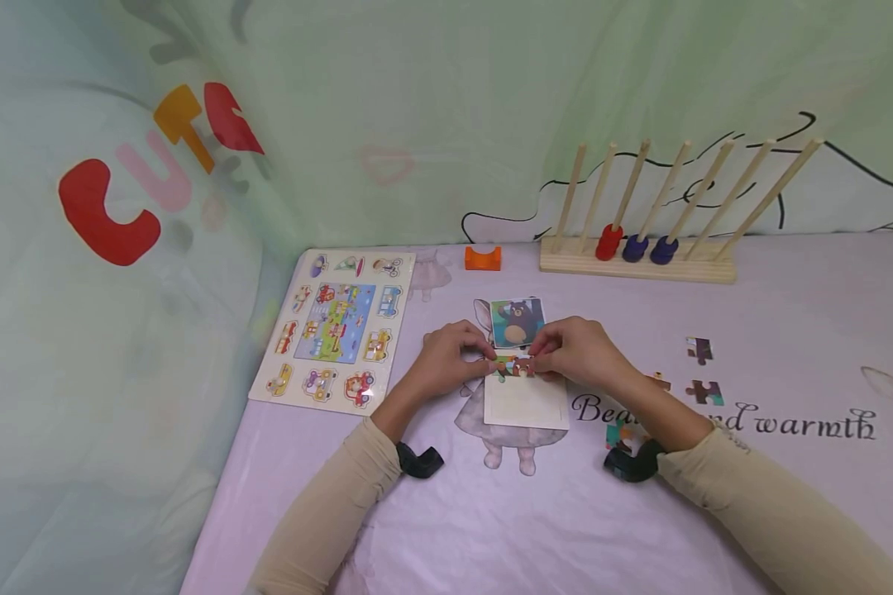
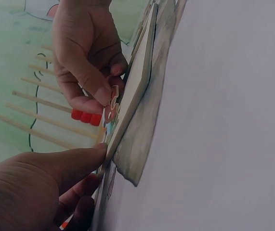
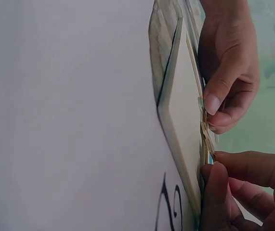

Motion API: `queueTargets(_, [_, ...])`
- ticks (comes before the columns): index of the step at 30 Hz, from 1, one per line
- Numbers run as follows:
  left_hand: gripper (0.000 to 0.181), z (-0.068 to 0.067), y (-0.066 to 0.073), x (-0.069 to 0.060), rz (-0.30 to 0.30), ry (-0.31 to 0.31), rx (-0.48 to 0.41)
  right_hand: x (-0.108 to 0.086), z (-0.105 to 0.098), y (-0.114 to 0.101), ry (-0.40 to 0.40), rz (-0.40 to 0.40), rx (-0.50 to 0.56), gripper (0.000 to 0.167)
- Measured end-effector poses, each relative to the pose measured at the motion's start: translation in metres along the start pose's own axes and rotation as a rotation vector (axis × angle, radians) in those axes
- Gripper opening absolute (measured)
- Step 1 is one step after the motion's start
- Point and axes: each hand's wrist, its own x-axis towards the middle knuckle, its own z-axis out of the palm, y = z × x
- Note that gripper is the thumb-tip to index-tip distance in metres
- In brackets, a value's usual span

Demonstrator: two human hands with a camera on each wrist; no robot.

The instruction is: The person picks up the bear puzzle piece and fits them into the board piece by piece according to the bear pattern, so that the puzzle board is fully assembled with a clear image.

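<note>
A pale wooden puzzle tray (image 1: 524,403) lies on the table, with joined bear puzzle pieces (image 1: 516,366) along its upper part. The left hand (image 1: 450,359) has its thumb and fingers at the tray's left edge, touching the leftmost piece. In the left wrist view, the right hand (image 2: 86,57) pinches a piece (image 2: 111,113) that stands slightly tilted over the tray (image 2: 137,82). The right wrist view shows both hands close together at the tray's edge. Just above the tray sits a bear picture card (image 1: 517,322), between the hands.
Loose puzzle pieces (image 1: 705,392) lie to the right, some partly behind the right forearm. A vehicle puzzle board (image 1: 268,388) is at the left. Behind stand an orange block (image 1: 483,259) and a wooden peg rack (image 1: 632,268) with red and blue beads.
</note>
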Motion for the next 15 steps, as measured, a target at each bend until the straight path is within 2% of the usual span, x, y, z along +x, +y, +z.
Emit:
queueTargets(8, [0.008, -0.0007, -0.0006, -0.0004, -0.007, -0.005, 0.001, 0.0016, 0.0029, -0.0003, 0.048, -0.030, -0.040, 0.016])
queueTargets(15, [0.008, -0.0005, -0.0009, 0.0003, -0.007, -0.005, -0.003, 0.0025, 0.0046, -0.0018, 0.076, -0.025, -0.060, 0.014])
